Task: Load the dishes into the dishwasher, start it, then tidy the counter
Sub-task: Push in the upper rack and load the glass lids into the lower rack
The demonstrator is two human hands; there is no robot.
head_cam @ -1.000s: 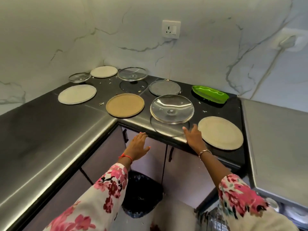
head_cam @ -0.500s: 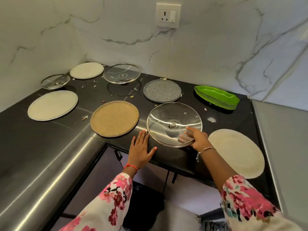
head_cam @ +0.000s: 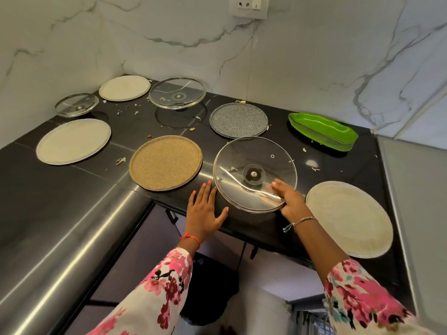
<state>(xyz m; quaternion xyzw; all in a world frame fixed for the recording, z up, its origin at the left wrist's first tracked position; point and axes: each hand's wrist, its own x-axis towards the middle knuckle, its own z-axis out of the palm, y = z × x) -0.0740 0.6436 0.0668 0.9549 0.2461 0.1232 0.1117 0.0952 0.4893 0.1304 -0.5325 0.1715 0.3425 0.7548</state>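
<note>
At front edge of black counter [head_cam: 72, 189], right hand [head_cam: 289, 201] pinches near rim of glass lid [head_cam: 251, 163], fingers curled round edge. Rim grip, likely because knob seems to face down, out of reach. Lid sits between tan plate [head_cam: 165, 162] and cream plate [head_cam: 348, 213]. Left hand [head_cam: 205, 213] flat, fingers straight, pressing counter just beside lid, probably bracing for lift. Loading looks barely begun: dishes spread everywhere.

Single head-worn view, angled down, close over corner counter [head_cam: 72, 213]
</note>
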